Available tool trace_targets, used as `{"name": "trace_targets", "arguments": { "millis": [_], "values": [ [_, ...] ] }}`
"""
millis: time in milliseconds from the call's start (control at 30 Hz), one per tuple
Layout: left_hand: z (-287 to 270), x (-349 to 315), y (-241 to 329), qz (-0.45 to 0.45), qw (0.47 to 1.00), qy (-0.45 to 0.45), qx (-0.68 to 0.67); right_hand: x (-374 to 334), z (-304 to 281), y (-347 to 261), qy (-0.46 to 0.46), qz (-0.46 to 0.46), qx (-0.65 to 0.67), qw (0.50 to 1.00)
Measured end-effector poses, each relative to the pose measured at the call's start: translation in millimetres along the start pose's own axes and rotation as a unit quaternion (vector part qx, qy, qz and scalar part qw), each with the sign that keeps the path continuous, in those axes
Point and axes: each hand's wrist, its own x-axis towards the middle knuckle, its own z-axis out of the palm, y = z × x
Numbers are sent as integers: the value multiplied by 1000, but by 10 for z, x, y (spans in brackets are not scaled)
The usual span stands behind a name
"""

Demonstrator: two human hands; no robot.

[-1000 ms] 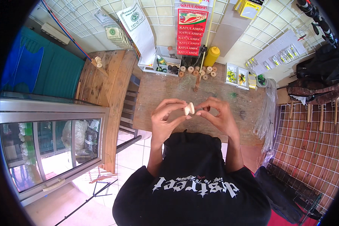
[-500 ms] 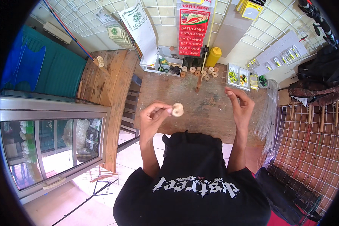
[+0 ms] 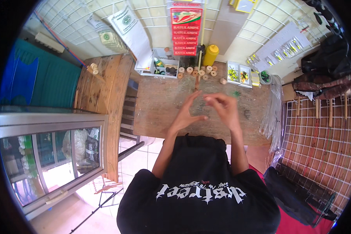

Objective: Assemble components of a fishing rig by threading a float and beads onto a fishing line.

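My left hand (image 3: 186, 116) is over the middle of the wooden table (image 3: 156, 109), its thumb and fingers spread wide with nothing between them. Close to its right, my right hand (image 3: 223, 108) has the thumb and fingertips brought together; anything held there is too small to make out. A pale wooden spool (image 3: 223, 81) rests on the table beyond my right hand, near a white divided tray (image 3: 233, 80). Several more wooden spools (image 3: 205, 77) stand in a cluster at the back, around a thin upright rod with a wooden base (image 3: 197, 84).
Behind the spools are a yellow squeeze bottle (image 3: 211, 55) and a white box (image 3: 160, 75) of small bottles. Red packets (image 3: 185, 35) hang on the wire grid. Clear plastic strips (image 3: 272, 113) drape over the right edge. A glass-fronted cabinet (image 3: 52, 121) stands left.
The spool has left my left hand, which is now spread and further right. My right hand has moved left toward it. A spool now lies near the divided tray. The view has shifted slightly.
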Motion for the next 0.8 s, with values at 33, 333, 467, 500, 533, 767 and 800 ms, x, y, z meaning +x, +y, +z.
{"name": "trace_targets", "arguments": {
  "millis": [33,333,467,500,533,767,800],
  "values": [
    [88,21,-80,3,1000,-6,-1,2,46,25,-55,-30,-51,997],
    [22,123,-105,-80,965,-209,-137,228,-563,1180,95,67,64,991],
    [33,104,15,-91,969,-169,-152,482,-538,1985,186,73,-81,976],
    [22,98,1,-88,972,-144,-166,581,-491,2149,184,70,-80,977],
    [26,110,-34,-85,971,-147,-166,672,-477,2301,187,51,-130,972],
    [-201,-40,-205,-116,970,-125,-175,1407,-305,2252,104,9,-348,932],
    [-231,-55,-224,-126,969,-124,-170,1465,-298,2185,105,5,-348,932]
  ]
}}
